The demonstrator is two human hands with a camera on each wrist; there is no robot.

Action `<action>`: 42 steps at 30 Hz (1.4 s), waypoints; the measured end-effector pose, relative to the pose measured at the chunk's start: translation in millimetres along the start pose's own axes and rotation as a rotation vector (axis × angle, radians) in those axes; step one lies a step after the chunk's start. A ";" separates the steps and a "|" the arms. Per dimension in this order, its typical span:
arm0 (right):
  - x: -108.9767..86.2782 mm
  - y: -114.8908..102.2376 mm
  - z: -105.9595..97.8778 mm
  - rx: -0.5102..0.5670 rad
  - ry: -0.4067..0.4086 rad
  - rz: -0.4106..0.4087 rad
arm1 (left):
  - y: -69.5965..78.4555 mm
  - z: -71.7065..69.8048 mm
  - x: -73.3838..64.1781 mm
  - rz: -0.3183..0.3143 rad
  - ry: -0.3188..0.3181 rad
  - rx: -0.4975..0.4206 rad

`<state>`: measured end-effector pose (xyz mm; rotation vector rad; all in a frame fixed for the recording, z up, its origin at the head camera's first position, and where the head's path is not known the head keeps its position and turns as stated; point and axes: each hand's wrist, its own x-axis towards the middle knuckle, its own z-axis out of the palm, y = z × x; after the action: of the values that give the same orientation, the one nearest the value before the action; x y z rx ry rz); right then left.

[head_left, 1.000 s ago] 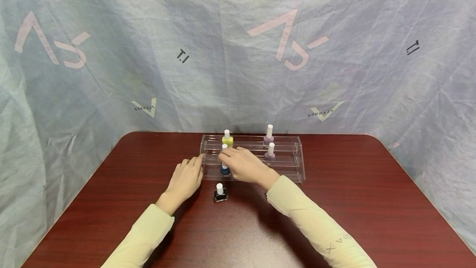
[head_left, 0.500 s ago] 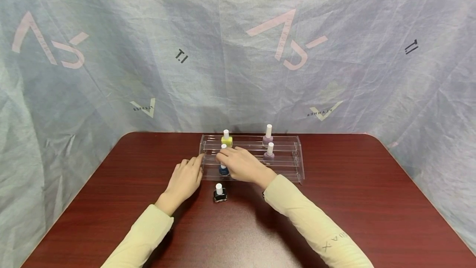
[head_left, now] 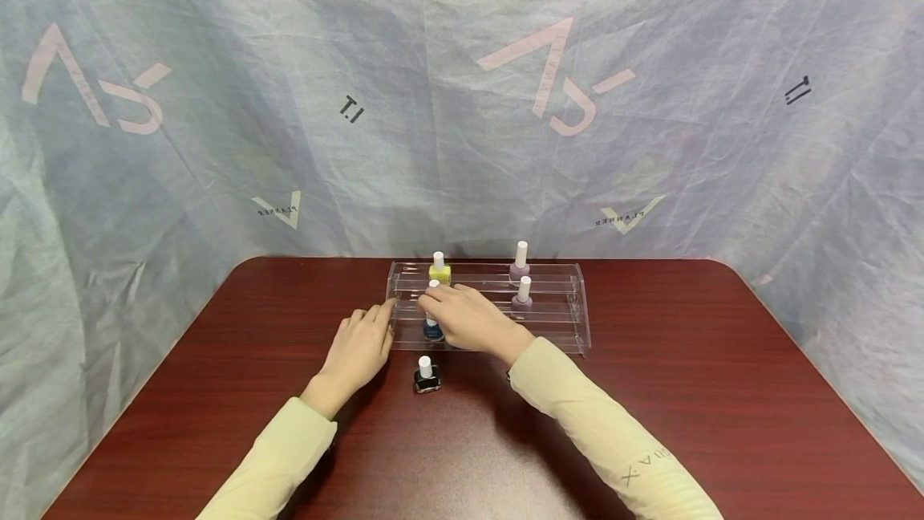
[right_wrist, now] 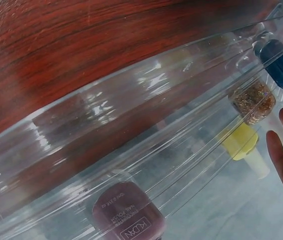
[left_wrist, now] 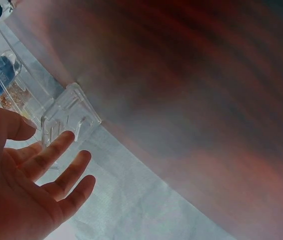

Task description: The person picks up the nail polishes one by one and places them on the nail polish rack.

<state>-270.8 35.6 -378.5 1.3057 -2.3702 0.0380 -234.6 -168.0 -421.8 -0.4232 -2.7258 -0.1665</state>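
Note:
In the head view my right hand (head_left: 472, 318) pinches the white cap of a dark blue nail polish bottle (head_left: 432, 331). This bottle stands upright on the lowest tier of a clear stepped display rack (head_left: 583, 319), near its left end. The fingertips on the cap are partly hidden. My left hand (head_left: 357, 347) touches the rack's left side panel with fairly straight fingers, which look spread in the left wrist view. Behind the blue bottle, the right wrist view has a glitter nail polish bottle (right_wrist: 254, 102) and a yellow nail polish bottle (right_wrist: 241, 141).
Two mauve nail polish bottles, an upper one (head_left: 520, 270) and a lower one (head_left: 523, 301), stand on the rack's right half. A black nail polish bottle (head_left: 427, 379) stands on the dark red table (head_left: 404, 456) before the rack. A grey printed cloth (head_left: 447, 143) hangs behind.
My right hand has shifted very slightly left with the blue nail polish bottle. The left hand keeps its place at the rack's side.

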 end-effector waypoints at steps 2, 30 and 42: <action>0.1 0.1 0.2 0.007 -0.003 0.003 | -0.1 0.2 0.4 0.000 -0.005 0.003; -3.1 3.4 -8.8 0.053 -0.011 0.030 | -0.9 1.0 2.3 -0.004 0.004 -0.008; -9.7 4.3 -20.3 0.083 0.057 0.010 | -1.2 0.9 1.8 -0.010 -0.012 -0.012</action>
<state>-262.5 50.4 -363.0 1.3123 -2.3498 0.1757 -236.9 -168.5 -422.1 -0.4158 -2.7401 -0.1828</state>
